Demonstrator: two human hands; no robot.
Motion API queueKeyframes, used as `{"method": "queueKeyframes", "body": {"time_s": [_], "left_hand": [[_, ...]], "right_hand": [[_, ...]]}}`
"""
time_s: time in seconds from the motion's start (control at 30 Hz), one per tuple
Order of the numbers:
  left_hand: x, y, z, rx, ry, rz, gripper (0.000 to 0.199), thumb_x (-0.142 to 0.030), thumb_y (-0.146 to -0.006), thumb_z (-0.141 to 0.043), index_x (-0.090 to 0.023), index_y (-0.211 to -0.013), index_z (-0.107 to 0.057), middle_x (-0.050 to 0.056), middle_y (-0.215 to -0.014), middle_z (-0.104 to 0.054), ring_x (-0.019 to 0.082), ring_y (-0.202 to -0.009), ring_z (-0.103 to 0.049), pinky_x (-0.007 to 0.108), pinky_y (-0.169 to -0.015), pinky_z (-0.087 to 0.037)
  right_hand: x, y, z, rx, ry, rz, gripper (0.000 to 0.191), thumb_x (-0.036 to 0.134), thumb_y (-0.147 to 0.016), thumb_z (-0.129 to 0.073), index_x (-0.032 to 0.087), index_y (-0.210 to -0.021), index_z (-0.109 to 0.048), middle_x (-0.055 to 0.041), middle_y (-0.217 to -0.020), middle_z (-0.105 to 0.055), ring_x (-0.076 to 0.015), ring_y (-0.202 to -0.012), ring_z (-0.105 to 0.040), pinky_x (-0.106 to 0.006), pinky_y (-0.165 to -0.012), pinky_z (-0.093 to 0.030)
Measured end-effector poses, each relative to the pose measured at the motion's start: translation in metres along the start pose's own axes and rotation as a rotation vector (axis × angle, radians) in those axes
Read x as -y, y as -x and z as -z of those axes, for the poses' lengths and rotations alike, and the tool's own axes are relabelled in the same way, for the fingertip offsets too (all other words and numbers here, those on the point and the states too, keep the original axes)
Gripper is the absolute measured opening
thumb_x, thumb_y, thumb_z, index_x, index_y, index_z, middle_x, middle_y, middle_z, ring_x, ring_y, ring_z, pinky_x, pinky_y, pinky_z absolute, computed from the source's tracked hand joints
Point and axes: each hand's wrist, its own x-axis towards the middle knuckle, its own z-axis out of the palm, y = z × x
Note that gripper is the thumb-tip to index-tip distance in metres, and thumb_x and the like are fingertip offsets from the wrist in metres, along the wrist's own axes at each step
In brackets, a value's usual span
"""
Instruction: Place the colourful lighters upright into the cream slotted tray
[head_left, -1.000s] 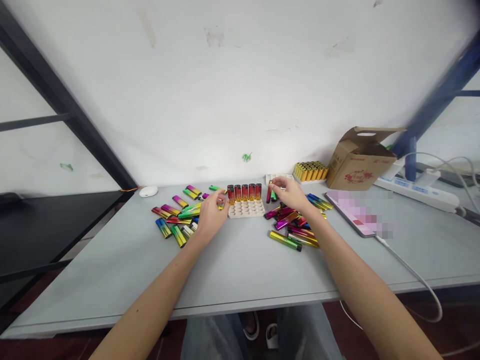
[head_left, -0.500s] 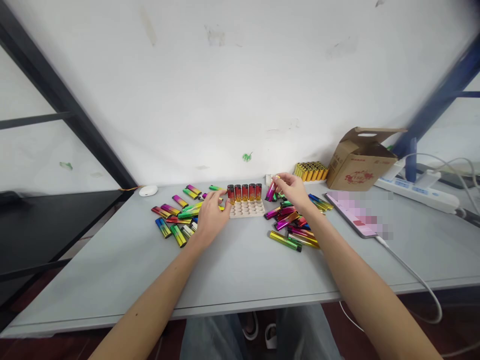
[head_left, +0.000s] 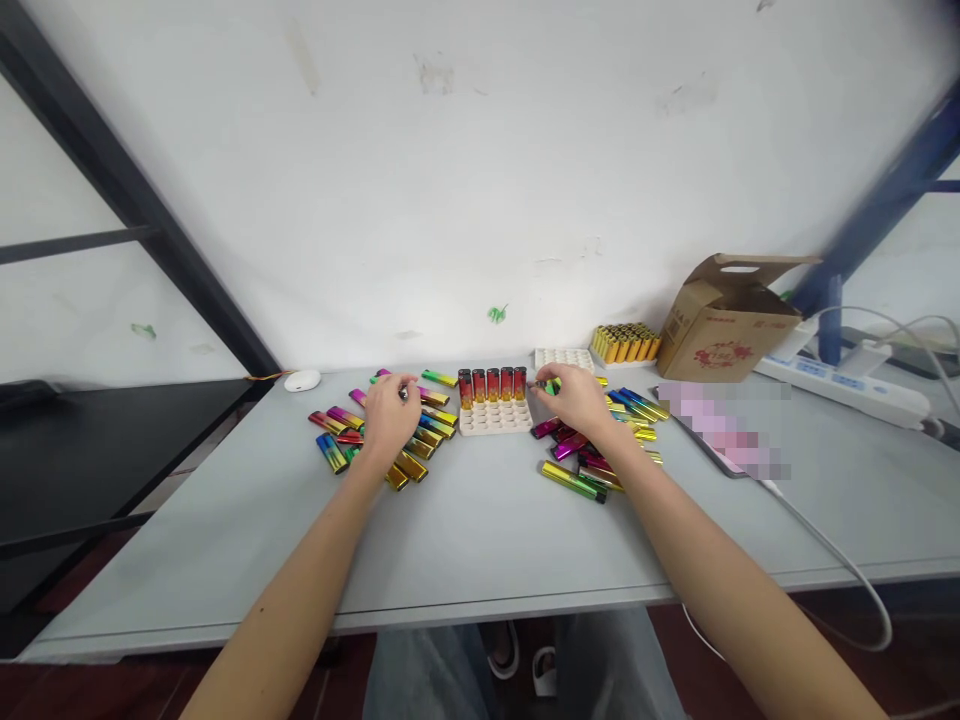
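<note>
My left hand [head_left: 390, 415] is over the left pile of shiny lighters [head_left: 431, 430]. Its fingers are closed on a lighter [head_left: 403, 393], of which only a dark end shows. In the middle, a cream tray with holes [head_left: 496, 420] holds a back row of red-and-gold lighters [head_left: 493, 385], upright with dark ends up; the front holes are bare. Just right of the tray, my right hand [head_left: 576, 400] pinches a lighter [head_left: 540, 385] by its dark end, most of it hidden. Below that hand lies the right pile of lighters [head_left: 571, 446].
Against the wall stand a second cream tray [head_left: 562, 358], a block of upright yellow lighters [head_left: 626, 345] and an open cardboard box [head_left: 731, 335]. To the right lie a phone [head_left: 705, 425] with its cable and a white power strip [head_left: 847, 390]. A white case [head_left: 302, 380] sits far left.
My left hand has moved left from the tray onto the left pile. My right hand has lowered slightly; the purple lighter it held upright is no longer visible there. The second tray is uncovered.
</note>
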Motion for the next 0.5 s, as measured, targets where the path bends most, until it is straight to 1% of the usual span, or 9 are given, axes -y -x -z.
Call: {"method": "queueKeyframes", "body": {"time_s": [0.13, 0.3, 0.43, 0.5], "left_hand": [[0.0076, -0.0023, -0.0014, 0.097, -0.089, 0.045, 0.027, -0.026, -0.087, -0.043, -0.017, -0.096, -0.067, 0.012, -0.105, -0.068, 0.028, -0.107, -0.058, 0.042, -0.098, -0.042], [0.0035, 0.0016, -0.0044, 0.233, -0.18, 0.086, 0.031, -0.03, -0.088, -0.042, -0.018, -0.102, -0.067, 0.012, -0.11, -0.067, 0.029, -0.109, -0.058, 0.043, -0.097, -0.043], [0.0037, 0.0026, -0.0054, 0.232, -0.206, 0.06, 0.035, -0.03, -0.09, -0.037, -0.019, -0.106, -0.067, 0.012, -0.114, -0.066, 0.03, -0.111, -0.057, 0.046, -0.1, -0.04], [0.0057, 0.0023, -0.0061, 0.232, -0.207, 0.045, 0.037, -0.029, -0.09, -0.037, -0.019, -0.106, -0.068, 0.012, -0.115, -0.066, 0.03, -0.112, -0.057, 0.046, -0.101, -0.038]], "right_hand": [[0.0023, 0.0024, -0.0018, 0.056, 0.093, 0.061, 0.012, 0.027, -0.08, -0.063, 0.022, -0.091, -0.068, -0.0047, -0.093, -0.072, -0.0225, -0.089, -0.062, -0.03, -0.074, -0.042], [0.0011, 0.0027, -0.0049, 0.119, 0.185, 0.133, 0.021, 0.02, -0.075, -0.066, 0.021, -0.096, -0.069, -0.0071, -0.101, -0.071, -0.0252, -0.103, -0.058, -0.034, -0.088, -0.041], [-0.0012, 0.0026, -0.0058, 0.136, 0.202, 0.128, 0.025, 0.019, -0.075, -0.066, 0.022, -0.099, -0.07, -0.0071, -0.106, -0.07, -0.0256, -0.108, -0.055, -0.035, -0.093, -0.04], [-0.0023, 0.0028, -0.006, 0.14, 0.198, 0.119, 0.022, 0.021, -0.076, -0.066, 0.022, -0.098, -0.071, -0.0069, -0.109, -0.069, -0.0259, -0.11, -0.054, -0.036, -0.094, -0.039]]}}
